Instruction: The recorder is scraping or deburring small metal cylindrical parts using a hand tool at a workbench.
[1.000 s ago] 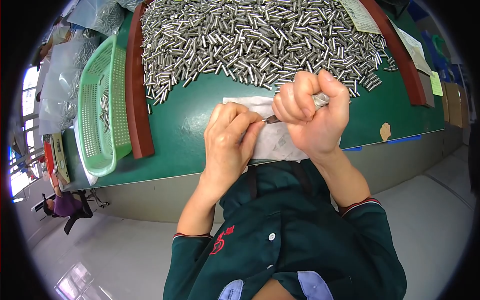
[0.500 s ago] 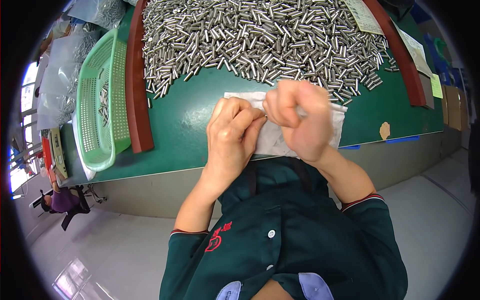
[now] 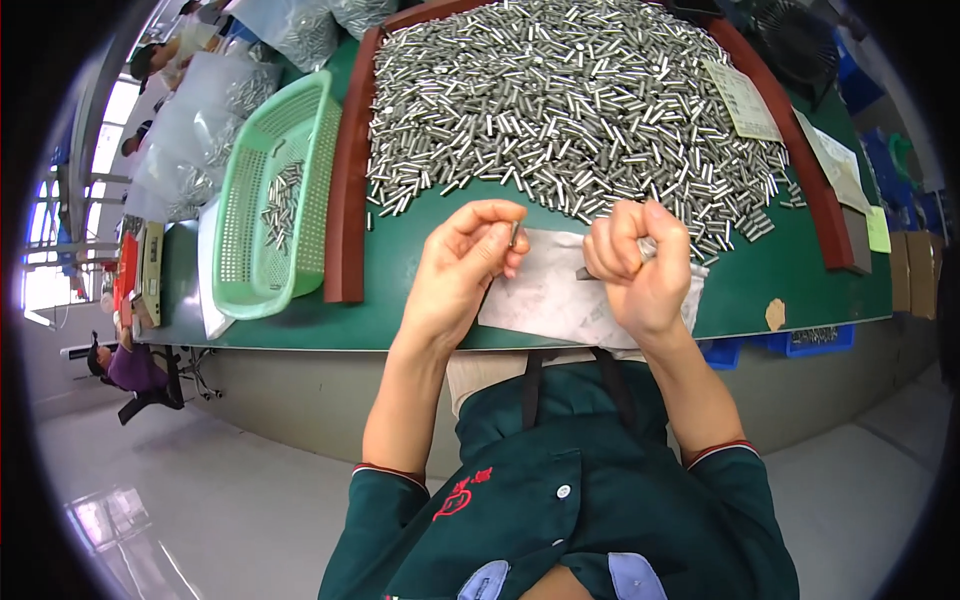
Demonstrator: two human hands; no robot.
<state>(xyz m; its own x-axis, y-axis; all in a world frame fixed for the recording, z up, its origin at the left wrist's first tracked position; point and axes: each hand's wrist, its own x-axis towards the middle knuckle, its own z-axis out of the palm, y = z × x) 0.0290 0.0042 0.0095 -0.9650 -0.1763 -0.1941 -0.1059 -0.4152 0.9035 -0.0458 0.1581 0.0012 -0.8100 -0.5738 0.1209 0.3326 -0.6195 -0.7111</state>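
Between the thumb and fingers of my left hand (image 3: pixel 462 262) is a small metal pin (image 3: pixel 515 233), held upright above the cloth. My right hand (image 3: pixel 640 262) is closed in a loose fist to the right, with the end of a short dark grey rod (image 3: pixel 585 273) sticking out at its left side. The rest of that rod is hidden by the fingers. Below both hands a stained white cloth (image 3: pixel 540 295) lies at the table's front edge. Beyond them spreads a big heap of short shiny metal pins (image 3: pixel 560 110).
Red-brown rails (image 3: pixel 347 210) flank the heap on the green table (image 3: pixel 430 205). On the left stands a light green plastic basket (image 3: pixel 232 225) with some pins inside, beside clear bags (image 3: pixel 205 120). Paper slips (image 3: pixel 740 100) lie at right. A seated person (image 3: pixel 135 365) is far left.
My hands were together over the cloth and have moved apart; the pin now shows in my left hand and the rod end in my right. The whole view has shifted.
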